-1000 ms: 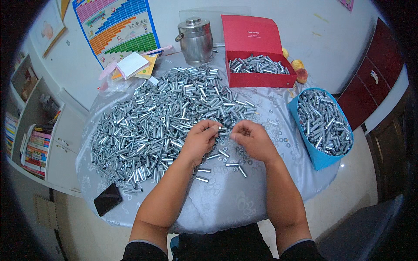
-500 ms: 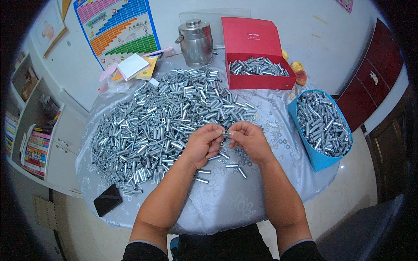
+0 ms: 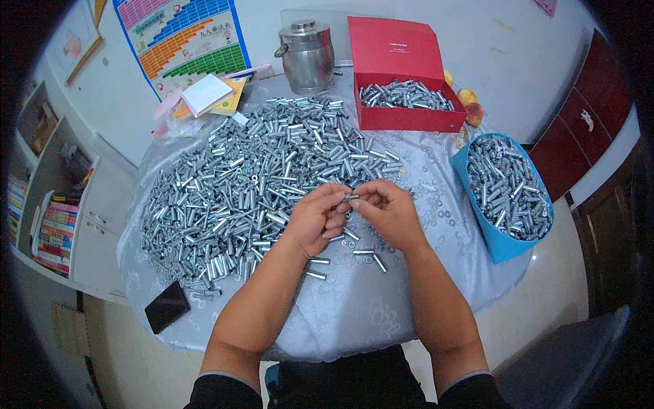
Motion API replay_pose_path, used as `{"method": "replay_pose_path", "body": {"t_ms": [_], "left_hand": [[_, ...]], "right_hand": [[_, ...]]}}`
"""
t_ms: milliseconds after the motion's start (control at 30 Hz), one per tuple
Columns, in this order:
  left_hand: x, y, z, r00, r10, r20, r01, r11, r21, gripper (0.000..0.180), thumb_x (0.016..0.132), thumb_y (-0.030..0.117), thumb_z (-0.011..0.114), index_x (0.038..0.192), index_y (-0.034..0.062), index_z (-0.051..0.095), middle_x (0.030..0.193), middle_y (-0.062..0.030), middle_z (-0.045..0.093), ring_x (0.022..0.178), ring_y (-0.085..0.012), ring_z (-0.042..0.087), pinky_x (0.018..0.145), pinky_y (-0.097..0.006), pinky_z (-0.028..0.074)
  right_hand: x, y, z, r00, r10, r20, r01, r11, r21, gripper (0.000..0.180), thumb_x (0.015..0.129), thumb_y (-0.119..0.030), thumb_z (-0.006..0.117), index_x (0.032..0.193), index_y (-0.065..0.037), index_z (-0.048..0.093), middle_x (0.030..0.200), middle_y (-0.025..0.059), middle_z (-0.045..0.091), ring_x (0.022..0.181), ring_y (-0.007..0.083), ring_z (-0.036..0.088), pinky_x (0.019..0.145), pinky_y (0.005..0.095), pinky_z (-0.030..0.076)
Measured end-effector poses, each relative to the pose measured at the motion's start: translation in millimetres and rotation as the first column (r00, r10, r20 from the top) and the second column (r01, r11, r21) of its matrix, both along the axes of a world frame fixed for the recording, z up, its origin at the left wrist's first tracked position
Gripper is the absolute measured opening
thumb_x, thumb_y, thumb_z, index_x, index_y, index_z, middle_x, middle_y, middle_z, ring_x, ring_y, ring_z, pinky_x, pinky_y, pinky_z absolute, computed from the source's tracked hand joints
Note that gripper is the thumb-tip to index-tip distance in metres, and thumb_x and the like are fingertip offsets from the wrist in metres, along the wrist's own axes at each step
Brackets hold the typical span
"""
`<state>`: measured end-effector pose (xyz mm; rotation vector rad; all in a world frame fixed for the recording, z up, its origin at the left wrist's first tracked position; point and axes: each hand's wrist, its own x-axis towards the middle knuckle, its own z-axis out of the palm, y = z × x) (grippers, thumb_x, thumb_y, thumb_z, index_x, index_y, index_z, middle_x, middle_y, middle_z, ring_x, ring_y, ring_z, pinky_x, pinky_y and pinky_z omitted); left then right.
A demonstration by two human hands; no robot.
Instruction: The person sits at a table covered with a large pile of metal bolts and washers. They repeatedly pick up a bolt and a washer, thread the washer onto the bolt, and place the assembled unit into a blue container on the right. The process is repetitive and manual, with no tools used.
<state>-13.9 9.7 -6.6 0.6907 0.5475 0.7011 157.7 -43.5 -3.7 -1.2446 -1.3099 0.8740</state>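
Tube (image 3: pixel 351 197) between both hands (image 3: pixel 315 215) (image 3: pixel 388 213)

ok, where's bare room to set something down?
Tablecloth between the forearms, nearer the person than the loose tubes; also between right forearm and blue bin, nearer than the small rings. Crowded: tube pile, left and centre; red box and bin hold tubes.
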Motion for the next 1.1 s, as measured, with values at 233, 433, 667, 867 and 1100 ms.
{"method": "replay_pose_path", "body": {"t_ms": [233, 433, 667, 867, 1100], "left_hand": [[-5, 7, -2, 0.995, 0.066, 0.072, -0.063, 0.997, -0.036, 0.014, 0.095, 0.016, 0.052, 0.104, 0.0059, 0.056, 0.074, -0.0010, 0.049, 0.048, -0.0069, 0.036, 0.038, -0.020, 0.027], [-4, 7, -1, 0.996, 0.086, 0.031, -0.085, 0.996, -0.015, 0.015, 0.095, 0.017, 0.052, 0.104, 0.0055, 0.055, 0.074, -0.0009, 0.049, 0.048, -0.0072, 0.036, 0.038, -0.021, 0.027], [-4, 5, 0, 0.995, 0.103, -0.009, -0.103, 0.995, -0.003, 0.014, 0.094, 0.016, 0.053, 0.102, 0.0052, 0.055, 0.073, -0.0009, 0.050, 0.047, -0.0071, 0.036, 0.037, -0.021, 0.027], [-2, 4, -1, 0.997, 0.072, 0.010, -0.072, 0.997, -0.025, 0.012, 0.094, 0.012, 0.053, 0.101, 0.0039, 0.057, 0.072, -0.0013, 0.051, 0.047, -0.0075, 0.038, 0.037, -0.021, 0.028], [0, 0, 2, 0.999, 0.038, -0.015, -0.039, 0.999, -0.013, 0.014, 0.095, 0.015, 0.052, 0.103, 0.0039, 0.056, 0.073, -0.0006, 0.050, 0.047, -0.0063, 0.035, 0.036, -0.021, 0.026]], "right_hand": [[20, 2, -14, 0.779, 0.034, 0.626, -0.084, 0.995, 0.050, 0.011, 0.074, -0.014, 0.072, 0.080, -0.004, 0.069, 0.077, 0.0132, 0.063, 0.072, 0.0289, 0.062, 0.068, 0.0396, 0.050], [12, 1, -16, 0.648, 0.000, 0.762, -0.060, 0.997, 0.051, 0.010, 0.075, -0.015, 0.069, 0.079, -0.006, 0.068, 0.080, 0.0144, 0.064, 0.078, 0.0338, 0.063, 0.072, 0.0447, 0.050], [11, 2, -13, 0.911, 0.017, 0.411, -0.017, 1.000, -0.003, 0.010, 0.082, -0.011, 0.067, 0.090, -0.005, 0.066, 0.080, 0.0101, 0.065, 0.069, 0.0240, 0.061, 0.066, 0.0349, 0.050], [9, 3, -1, 0.941, 0.080, -0.328, -0.113, 0.990, -0.083, 0.012, 0.092, -0.011, 0.061, 0.095, 0.001, 0.062, 0.080, 0.0022, 0.062, 0.066, 0.0077, 0.055, 0.061, 0.0228, 0.046], [7, 6, -7, 0.934, 0.100, -0.344, -0.144, 0.984, -0.105, 0.012, 0.092, -0.012, 0.062, 0.097, -0.001, 0.062, 0.081, 0.0030, 0.063, 0.067, 0.0095, 0.057, 0.063, 0.0238, 0.048]]}}
